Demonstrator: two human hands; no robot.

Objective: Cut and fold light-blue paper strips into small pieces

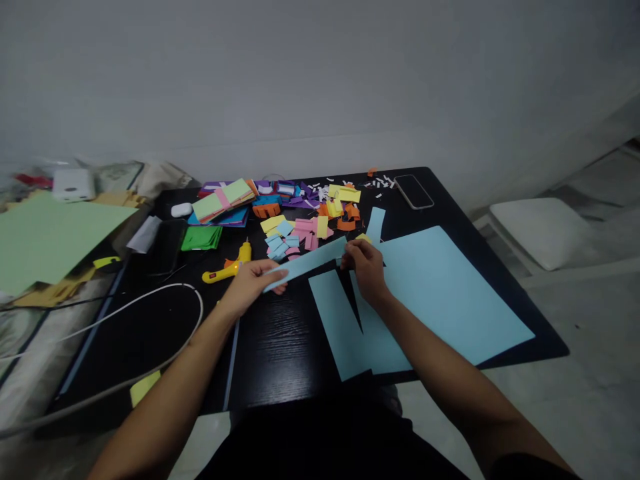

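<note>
A light blue paper strip [313, 261] is stretched between my hands, slanting up to the right above the black table. My left hand [255, 280] grips its lower left end, thumb on top. At the upper right end, my right hand [367, 263] pinches the strip with closed fingers. Beneath and beside my right forearm lies a large light blue sheet [450, 300]. A narrower light blue piece [336, 320] rests to its left, with a dark wedge-shaped gap between them. Another short blue strip [376, 225] lies just beyond my right hand.
A yellow glue gun [231, 264] lies left of my left hand. Behind are small cut papers [283, 241], a stack of coloured paper [225, 200] and a phone [414, 192]. A white cable [200, 300] loops across the left side. A white stool [540, 227] stands at right.
</note>
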